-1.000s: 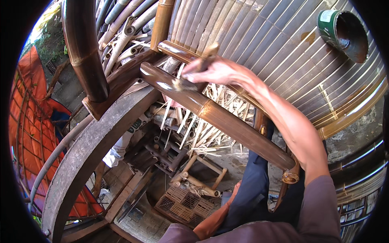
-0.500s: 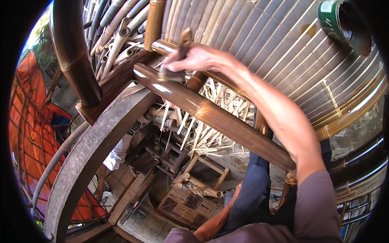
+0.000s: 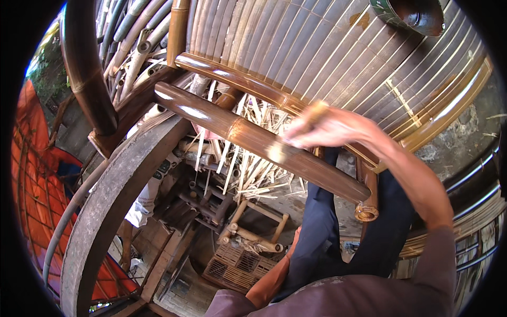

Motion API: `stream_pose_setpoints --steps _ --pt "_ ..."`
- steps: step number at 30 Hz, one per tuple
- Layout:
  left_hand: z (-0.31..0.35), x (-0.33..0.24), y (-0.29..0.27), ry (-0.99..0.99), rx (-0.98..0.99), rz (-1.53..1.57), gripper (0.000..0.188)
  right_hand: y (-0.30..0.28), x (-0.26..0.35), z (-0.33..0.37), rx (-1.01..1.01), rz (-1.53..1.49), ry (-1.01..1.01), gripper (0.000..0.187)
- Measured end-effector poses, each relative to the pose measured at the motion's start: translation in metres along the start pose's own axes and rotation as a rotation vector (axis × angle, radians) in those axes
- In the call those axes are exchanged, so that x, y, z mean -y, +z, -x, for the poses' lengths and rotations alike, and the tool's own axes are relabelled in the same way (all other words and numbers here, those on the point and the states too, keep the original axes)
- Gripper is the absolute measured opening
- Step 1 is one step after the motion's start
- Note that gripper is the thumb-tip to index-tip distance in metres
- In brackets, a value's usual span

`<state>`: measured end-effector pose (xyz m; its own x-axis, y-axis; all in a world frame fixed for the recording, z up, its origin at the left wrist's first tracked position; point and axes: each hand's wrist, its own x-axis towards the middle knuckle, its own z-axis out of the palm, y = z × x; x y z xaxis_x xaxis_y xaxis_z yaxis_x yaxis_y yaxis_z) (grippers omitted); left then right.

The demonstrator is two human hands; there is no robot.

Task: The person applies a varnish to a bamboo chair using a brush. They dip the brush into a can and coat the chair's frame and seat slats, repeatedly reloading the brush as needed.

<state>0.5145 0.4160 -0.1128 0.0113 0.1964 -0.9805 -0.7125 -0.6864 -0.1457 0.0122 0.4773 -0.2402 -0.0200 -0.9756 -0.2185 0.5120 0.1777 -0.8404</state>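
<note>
My right hand (image 3: 330,128) grips a paintbrush (image 3: 317,112), blurred by motion. Its pale bristles meet the upper side of a thick brown bamboo pole (image 3: 211,119), which slants across the middle and looks glossy toward its far left end. Just behind runs a second shiny bamboo rail (image 3: 237,78), bordering a slatted bamboo panel (image 3: 317,42). On that panel, at the far right, stands a green tin can (image 3: 412,16) with dark brown residue inside. My left hand (image 3: 297,235) is low beside my trouser leg, mostly hidden, so its fingers cannot be made out.
A curved concrete edge (image 3: 121,185) sweeps down the left side. Wood shavings (image 3: 259,169) lie heaped beneath the pole. Small bamboo frames (image 3: 259,224) stand on the floor below. Bamboo poles (image 3: 134,53) are stacked at far left, near an orange sheet (image 3: 34,158) behind a lattice.
My right hand has swept the brush along the pole, from near its far left end toward its near right part. The whole view has shifted slightly. My left hand stays low.
</note>
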Motion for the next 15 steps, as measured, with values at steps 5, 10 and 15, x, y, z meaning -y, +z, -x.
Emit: stream_pose_setpoints --steps 5,10,15 --pt "0.016 -0.022 0.045 -0.051 -0.095 0.484 0.049 -0.011 0.055 -0.215 -0.327 -0.224 -0.487 0.035" --pt "0.02 -0.03 0.038 -0.079 -0.055 0.42 0.05 -0.024 0.039 -0.236 -0.311 -0.34 -0.798 0.037" --pt "0.005 -0.003 0.048 -0.069 -0.001 0.418 0.05 0.013 -0.002 -0.038 -0.028 -0.023 -0.03 0.033"
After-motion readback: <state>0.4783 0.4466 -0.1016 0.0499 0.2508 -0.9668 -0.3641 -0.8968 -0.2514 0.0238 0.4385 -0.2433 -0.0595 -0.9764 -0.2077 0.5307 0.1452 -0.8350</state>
